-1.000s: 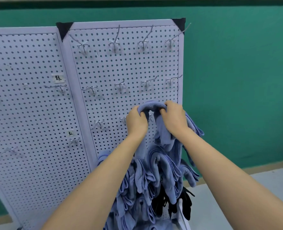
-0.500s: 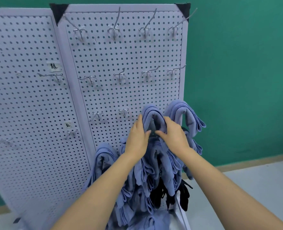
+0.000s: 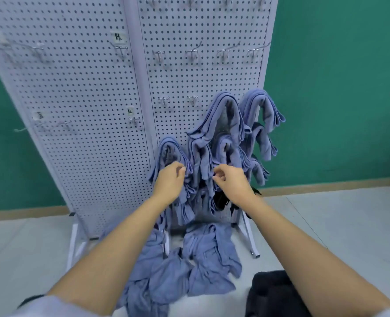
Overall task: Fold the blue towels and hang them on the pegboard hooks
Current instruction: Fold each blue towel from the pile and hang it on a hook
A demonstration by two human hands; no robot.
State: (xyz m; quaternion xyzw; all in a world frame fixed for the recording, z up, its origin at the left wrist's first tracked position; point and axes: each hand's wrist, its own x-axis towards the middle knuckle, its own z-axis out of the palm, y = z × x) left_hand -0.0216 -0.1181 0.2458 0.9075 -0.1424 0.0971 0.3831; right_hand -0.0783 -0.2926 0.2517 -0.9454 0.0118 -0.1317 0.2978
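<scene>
Head view is showing the left hand (image 3: 170, 179) and right hand (image 3: 231, 181) hovering loosely curled, gripping nothing, just before crowded towels (image 3: 226, 120) hanging low on the pegboard (image 3: 86, 88), where a snagging finger risks dragging one off.

Blue towels (image 3: 226, 117) on pegboard (image 3: 79, 92), left hand (image 3: 170, 182) and right hand (image 3: 232, 183) loosely curled

1 lbl (image 3: 118, 37) on pegboard (image 3: 86, 88) reads "绿"; other lbls (image 3: 38, 115) too blurry.
</scene>
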